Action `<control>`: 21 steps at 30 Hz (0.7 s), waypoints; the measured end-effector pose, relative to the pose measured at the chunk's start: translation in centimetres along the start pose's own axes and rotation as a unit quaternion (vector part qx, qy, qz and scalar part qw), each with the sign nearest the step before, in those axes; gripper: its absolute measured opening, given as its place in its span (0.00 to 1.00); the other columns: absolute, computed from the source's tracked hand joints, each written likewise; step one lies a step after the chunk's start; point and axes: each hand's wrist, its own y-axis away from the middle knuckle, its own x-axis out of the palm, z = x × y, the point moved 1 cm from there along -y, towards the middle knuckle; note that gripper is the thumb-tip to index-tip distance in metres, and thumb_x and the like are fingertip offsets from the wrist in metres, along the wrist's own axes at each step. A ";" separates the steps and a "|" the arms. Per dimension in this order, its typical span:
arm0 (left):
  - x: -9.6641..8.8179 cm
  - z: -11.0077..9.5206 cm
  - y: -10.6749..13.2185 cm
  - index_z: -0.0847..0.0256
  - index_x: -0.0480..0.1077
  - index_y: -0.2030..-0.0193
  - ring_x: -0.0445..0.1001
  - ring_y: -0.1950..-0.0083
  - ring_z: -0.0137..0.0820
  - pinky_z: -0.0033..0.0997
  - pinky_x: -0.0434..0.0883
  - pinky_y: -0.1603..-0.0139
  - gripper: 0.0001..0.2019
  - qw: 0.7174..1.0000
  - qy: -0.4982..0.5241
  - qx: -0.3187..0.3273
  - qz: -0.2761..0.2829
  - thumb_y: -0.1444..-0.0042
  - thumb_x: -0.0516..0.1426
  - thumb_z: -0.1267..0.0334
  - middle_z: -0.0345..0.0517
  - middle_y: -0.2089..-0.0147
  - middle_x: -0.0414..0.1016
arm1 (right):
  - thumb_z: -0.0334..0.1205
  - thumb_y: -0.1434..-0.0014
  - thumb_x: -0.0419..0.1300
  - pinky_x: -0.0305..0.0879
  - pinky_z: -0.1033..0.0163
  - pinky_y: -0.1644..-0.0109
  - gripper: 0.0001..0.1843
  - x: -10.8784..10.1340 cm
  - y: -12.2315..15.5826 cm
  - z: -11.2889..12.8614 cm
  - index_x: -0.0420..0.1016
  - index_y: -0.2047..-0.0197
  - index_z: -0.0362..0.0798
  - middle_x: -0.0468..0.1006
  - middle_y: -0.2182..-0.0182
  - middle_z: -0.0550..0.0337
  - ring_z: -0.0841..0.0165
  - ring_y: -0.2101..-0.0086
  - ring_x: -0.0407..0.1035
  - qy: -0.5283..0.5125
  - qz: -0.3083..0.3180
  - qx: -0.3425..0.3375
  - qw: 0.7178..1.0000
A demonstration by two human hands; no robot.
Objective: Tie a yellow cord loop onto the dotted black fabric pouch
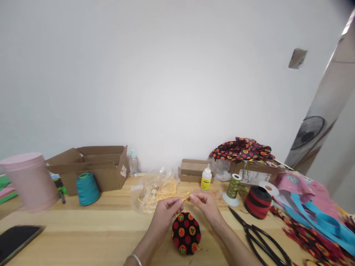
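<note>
My left hand (168, 210) pinches a yellow cord (186, 197) between thumb and finger. Close beside it, my right hand (203, 204) is closed on the same cord, which forms a small loop between the fingertips. Just below the hands lies a round, black fabric piece (186, 233) with red dots and flower-like circles. A bit of yellow cord shows at its top by my left hand, and another small loop sticks out at its lower right. Behind my left hand, a clear plastic bag (155, 188) holds more tangled yellow cord.
Black scissors (257, 236) lie right of my right arm. A glue bottle (206, 178), a green thread spool (233, 186) and a red-black roll (257, 202) stand behind. Leftward are a teal thread cone (87, 189), cardboard box (105, 177), pink bin (30, 183) and phone (19, 242).
</note>
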 end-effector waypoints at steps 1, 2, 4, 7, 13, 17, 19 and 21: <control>0.0 0.0 -0.1 0.65 0.64 0.81 0.55 0.76 0.24 0.24 0.54 0.73 0.14 1.000 -0.007 -0.002 0.001 0.52 0.54 0.57 0.36 0.81 0.58 | 0.47 0.56 0.61 0.56 0.65 0.67 0.13 0.1 0.0 0.0 0.76 0.79 0.45 0.70 0.79 0.60 0.69 0.73 0.61 -0.009 0.001 0.006 1.000; 0.1 0.0 -0.1 0.65 0.64 0.82 0.55 0.77 0.24 0.24 0.53 0.74 0.14 1.000 -0.010 -0.004 0.003 0.53 0.55 0.57 0.36 0.82 0.58 | 0.46 0.58 0.63 0.56 0.65 0.68 0.12 0.3 0.1 0.0 0.76 0.80 0.45 0.70 0.79 0.60 0.69 0.73 0.61 -0.016 -0.001 0.010 1.000; 0.2 0.1 -0.1 0.65 0.64 0.83 0.54 0.77 0.24 0.24 0.53 0.74 0.14 1.000 -0.010 -0.005 0.006 0.54 0.55 0.57 0.35 0.83 0.57 | 0.45 0.59 0.64 0.56 0.66 0.67 0.11 0.4 0.2 0.1 0.75 0.79 0.45 0.70 0.79 0.61 0.70 0.73 0.61 -0.031 -0.016 0.019 0.999; 0.3 0.1 0.0 0.65 0.63 0.83 0.54 0.77 0.24 0.24 0.53 0.74 0.15 1.000 -0.005 -0.008 0.013 0.53 0.55 0.56 0.35 0.82 0.57 | 0.46 0.59 0.63 0.56 0.67 0.68 0.11 0.5 0.3 0.2 0.74 0.79 0.45 0.69 0.80 0.62 0.72 0.75 0.60 -0.058 -0.035 0.039 0.997; 0.3 0.2 0.2 0.65 0.64 0.82 0.53 0.77 0.23 0.24 0.52 0.75 0.15 0.999 0.014 -0.020 0.024 0.52 0.55 0.57 0.35 0.82 0.57 | 0.45 0.60 0.64 0.54 0.69 0.72 0.12 0.2 0.4 0.0 0.72 0.80 0.43 0.68 0.83 0.64 0.75 0.78 0.57 -0.101 -0.045 0.073 0.991; 0.4 0.1 0.2 0.65 0.64 0.83 0.53 0.77 0.23 0.24 0.51 0.75 0.14 0.999 0.019 -0.026 0.026 0.53 0.55 0.58 0.35 0.82 0.57 | 0.43 0.59 0.64 0.53 0.70 0.73 0.12 0.1 0.3 0.0 0.72 0.81 0.42 0.66 0.84 0.65 0.76 0.79 0.56 -0.112 -0.039 0.087 0.989; 0.5 0.0 0.1 0.65 0.64 0.83 0.52 0.77 0.23 0.24 0.51 0.75 0.14 0.999 0.017 -0.022 0.026 0.53 0.55 0.59 0.35 0.83 0.56 | 0.44 0.59 0.64 0.52 0.70 0.73 0.12 0.2 0.3 0.0 0.73 0.80 0.42 0.67 0.83 0.65 0.76 0.79 0.56 -0.112 -0.031 0.090 0.989; 0.5 0.0 0.1 0.65 0.65 0.84 0.52 0.78 0.23 0.24 0.51 0.75 0.14 0.999 0.011 -0.024 0.027 0.53 0.55 0.59 0.35 0.83 0.57 | 0.44 0.61 0.65 0.52 0.70 0.73 0.12 0.3 0.3 0.1 0.73 0.79 0.43 0.67 0.83 0.65 0.76 0.79 0.57 -0.112 -0.024 0.091 0.989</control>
